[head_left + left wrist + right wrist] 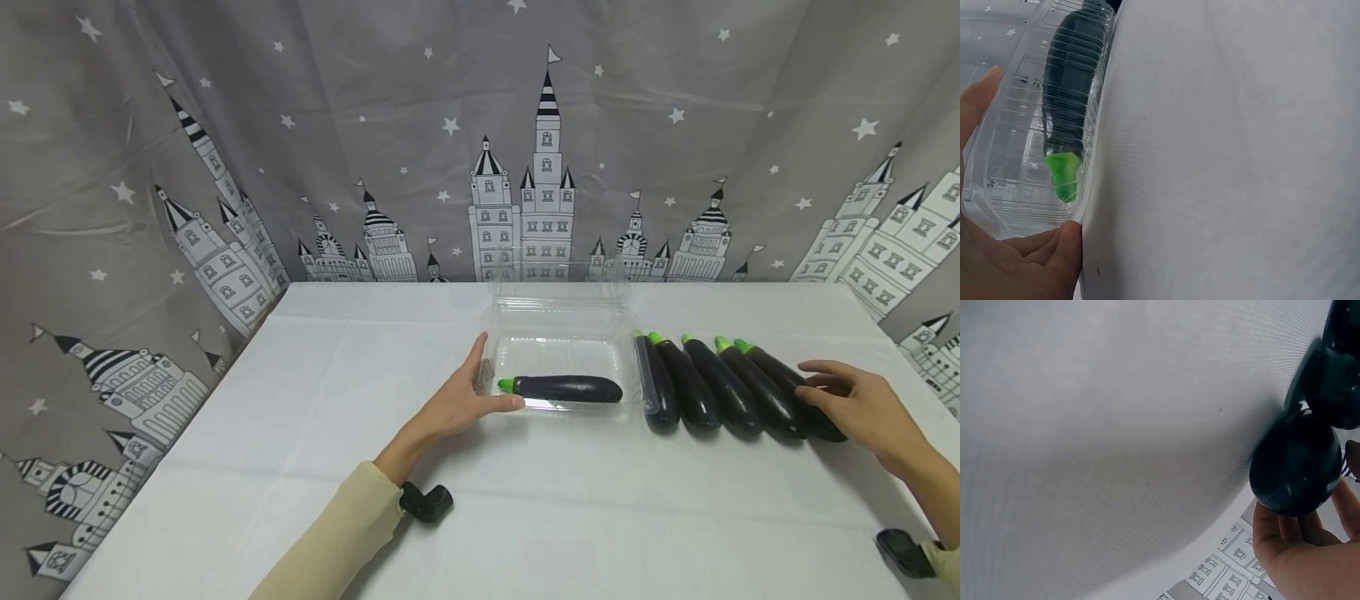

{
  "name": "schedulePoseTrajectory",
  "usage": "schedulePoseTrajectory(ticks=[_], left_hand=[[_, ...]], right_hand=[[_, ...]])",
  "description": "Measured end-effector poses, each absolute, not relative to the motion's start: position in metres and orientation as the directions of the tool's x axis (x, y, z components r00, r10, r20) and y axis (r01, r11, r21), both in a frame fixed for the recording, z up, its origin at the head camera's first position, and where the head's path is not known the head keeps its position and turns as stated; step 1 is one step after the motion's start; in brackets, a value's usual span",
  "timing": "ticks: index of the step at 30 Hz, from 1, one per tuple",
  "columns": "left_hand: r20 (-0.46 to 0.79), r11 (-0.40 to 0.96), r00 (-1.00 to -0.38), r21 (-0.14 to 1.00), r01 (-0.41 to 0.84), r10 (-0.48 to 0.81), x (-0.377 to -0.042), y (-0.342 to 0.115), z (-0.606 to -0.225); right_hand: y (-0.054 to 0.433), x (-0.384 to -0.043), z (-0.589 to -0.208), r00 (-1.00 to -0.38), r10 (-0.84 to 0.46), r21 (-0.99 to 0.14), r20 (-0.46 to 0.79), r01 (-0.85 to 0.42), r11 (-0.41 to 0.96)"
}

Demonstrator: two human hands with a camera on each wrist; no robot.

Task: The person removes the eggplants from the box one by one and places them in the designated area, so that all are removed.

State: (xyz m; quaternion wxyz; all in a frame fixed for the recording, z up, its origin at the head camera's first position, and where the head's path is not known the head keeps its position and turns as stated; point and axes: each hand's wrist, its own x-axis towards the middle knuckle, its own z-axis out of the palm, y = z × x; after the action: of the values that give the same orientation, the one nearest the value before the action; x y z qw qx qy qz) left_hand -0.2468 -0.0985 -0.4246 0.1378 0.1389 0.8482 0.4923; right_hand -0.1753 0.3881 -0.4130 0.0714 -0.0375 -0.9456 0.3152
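A clear plastic clamshell container (570, 350) stands on the table with its lid raised at the back. One dark purple eggplant (567, 388) with a green stem lies inside along the front wall. At the left end, my left hand (461, 400) touches the container, thumb along the front edge and the other fingers spread at the side. To the right, my right hand (862, 404) grips the rightmost eggplant (780, 375) of a row. In the right wrist view, its fingers and thumb come round that eggplant's body (1297, 472).
Several more eggplants (693, 392) lie slanted side by side right of the container, stems away from me. The leftmost (660, 387) sits against the container's right wall. A white cloth covers the table (525, 517); a grey castle-print curtain (420, 125) hangs behind it.
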Motion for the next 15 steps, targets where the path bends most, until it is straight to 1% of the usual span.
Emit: schedulePoseTrajectory(ticks=[8,15], left_hand=[[-0.093,0.475,-0.924,0.874,0.102,0.37,-0.245,-0.097,-0.422],[-0.087,0.476,-0.925,0.873,0.109,0.371,-0.246,-0.098,-0.422]], right_hand=[[0.384,-0.173,-0.413,-0.977,0.185,-0.595,0.103,0.089,0.799],[0.398,-0.18,-0.43,-0.962,0.225,-0.577,0.157,0.095,0.811]])
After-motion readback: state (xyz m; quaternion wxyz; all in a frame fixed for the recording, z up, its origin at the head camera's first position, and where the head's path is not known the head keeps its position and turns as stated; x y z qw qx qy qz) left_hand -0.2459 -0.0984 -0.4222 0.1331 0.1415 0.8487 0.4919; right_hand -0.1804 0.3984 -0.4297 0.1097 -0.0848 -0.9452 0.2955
